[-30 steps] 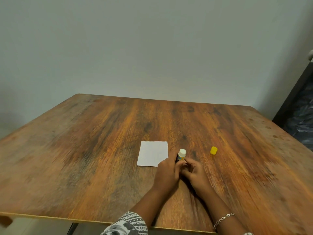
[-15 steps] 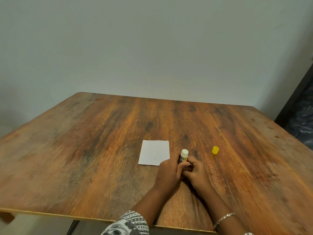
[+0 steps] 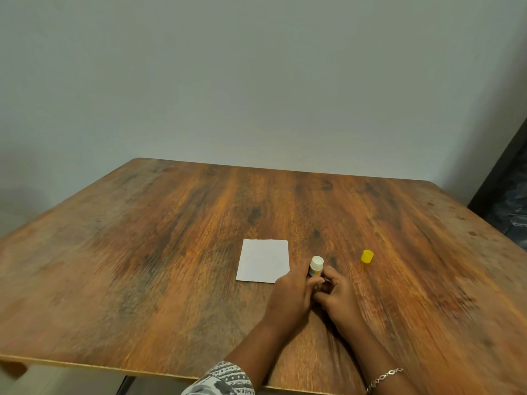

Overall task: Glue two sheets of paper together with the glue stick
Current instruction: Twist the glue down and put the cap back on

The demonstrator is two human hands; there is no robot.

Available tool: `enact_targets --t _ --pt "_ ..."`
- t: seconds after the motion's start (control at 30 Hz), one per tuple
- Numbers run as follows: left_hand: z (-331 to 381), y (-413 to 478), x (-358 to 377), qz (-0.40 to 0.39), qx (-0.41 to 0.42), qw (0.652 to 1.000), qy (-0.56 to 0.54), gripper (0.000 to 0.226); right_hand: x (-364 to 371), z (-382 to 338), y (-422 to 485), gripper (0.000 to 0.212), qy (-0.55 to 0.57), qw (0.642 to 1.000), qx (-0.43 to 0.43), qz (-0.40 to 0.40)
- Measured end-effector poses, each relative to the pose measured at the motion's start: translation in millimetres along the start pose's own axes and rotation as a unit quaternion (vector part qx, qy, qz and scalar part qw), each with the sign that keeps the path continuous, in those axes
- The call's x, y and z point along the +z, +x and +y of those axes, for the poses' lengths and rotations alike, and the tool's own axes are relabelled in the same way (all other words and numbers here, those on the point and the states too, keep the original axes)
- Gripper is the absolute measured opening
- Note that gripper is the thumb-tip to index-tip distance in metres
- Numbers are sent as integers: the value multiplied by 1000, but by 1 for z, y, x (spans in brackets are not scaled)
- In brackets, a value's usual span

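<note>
A white square sheet of paper (image 3: 263, 260) lies flat on the wooden table (image 3: 171, 252). Just right of it the glue stick (image 3: 316, 266) stands upright and uncapped, its white top showing. My left hand (image 3: 291, 295) wraps around the stick's body. My right hand (image 3: 339, 297) is closed on the stick's lower end, fingers touching the left hand. The yellow cap (image 3: 367, 256) rests on the table to the right, apart from both hands. Only one paper square is visible; I cannot tell whether another lies under it.
The table's front edge (image 3: 142, 369) runs close below my forearms. A plain wall stands behind the table. A dark piece of furniture (image 3: 504, 195) sits beyond the table's right corner.
Both hands stay on the glue stick in the same spot. The camera view shifted slightly; the paper and cap have not moved.
</note>
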State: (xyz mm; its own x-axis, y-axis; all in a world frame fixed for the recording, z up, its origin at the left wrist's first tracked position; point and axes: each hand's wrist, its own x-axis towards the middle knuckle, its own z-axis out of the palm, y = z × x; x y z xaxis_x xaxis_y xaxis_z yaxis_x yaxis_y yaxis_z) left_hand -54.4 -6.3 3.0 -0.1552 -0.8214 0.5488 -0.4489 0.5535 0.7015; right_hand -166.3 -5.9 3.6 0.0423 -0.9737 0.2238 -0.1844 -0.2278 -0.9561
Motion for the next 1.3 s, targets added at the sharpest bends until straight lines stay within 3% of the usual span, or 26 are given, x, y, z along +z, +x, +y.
enact_targets --t 0.13,0.3,0.5,0.7,0.9,1.07,1.3 --pt "-2 1 -1 10 0 1000 9 13 -1 -4 -1 36 49 999 5 -19" --pt "-1 0 0 -13 9 1000 24 17 0 2 2 47 -32 999 0 2" --pt "-1 0 0 -10 -10 1000 14 20 -5 0 -1 38 46 998 18 -30" --pt "-1 -1 2 -38 3 999 30 21 -2 6 3 47 -36 999 7 -11" --pt "0 -1 -1 -26 -2 999 24 25 -7 1 0 44 42 998 24 -42" --pt "3 -1 -1 -40 6 999 33 19 -4 6 2 41 -14 999 12 -29" --pt "4 -3 -3 -32 7 999 30 38 -11 1 0 43 89 993 39 -74"
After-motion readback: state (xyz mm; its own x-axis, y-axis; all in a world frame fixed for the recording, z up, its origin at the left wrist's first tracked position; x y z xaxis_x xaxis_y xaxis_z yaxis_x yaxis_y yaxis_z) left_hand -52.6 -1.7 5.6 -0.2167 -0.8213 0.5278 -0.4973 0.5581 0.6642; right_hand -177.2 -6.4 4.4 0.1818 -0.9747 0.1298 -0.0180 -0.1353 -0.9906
